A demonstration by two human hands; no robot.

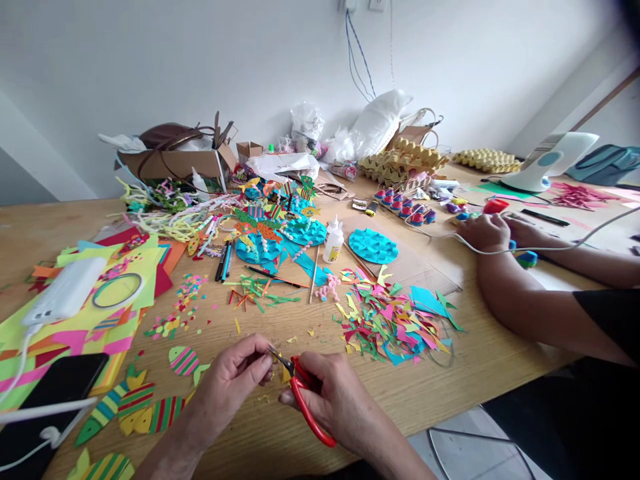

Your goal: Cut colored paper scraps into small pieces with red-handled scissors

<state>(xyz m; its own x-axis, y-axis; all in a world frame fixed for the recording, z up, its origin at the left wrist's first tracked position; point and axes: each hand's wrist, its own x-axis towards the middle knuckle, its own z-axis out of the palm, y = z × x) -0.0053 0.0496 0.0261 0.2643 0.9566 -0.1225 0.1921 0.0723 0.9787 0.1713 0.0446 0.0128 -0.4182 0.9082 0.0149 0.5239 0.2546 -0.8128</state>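
My right hand [340,393] grips a pair of scissors [314,419] with red handles, their narrow dark blades pointing left. At the blade tips, my left hand [237,373] is closed in a pinch; whatever lies between its fingers is too small or hidden to make out. Left of that hand are several striped paper fish, among them a pink and green one [183,361] and a red and green one [167,415]. Small yellow paper snippets lie around the blades. Beyond my right hand spreads a heap of colourful paper scraps [385,317].
A phone [65,380], a white power strip [67,290] and coloured paper sheets [125,323] cover the left side. Glue bottles [333,245] stand mid-table beside blue discs [373,246]. At right, another person's hands [485,233] work near a white cable [540,251].
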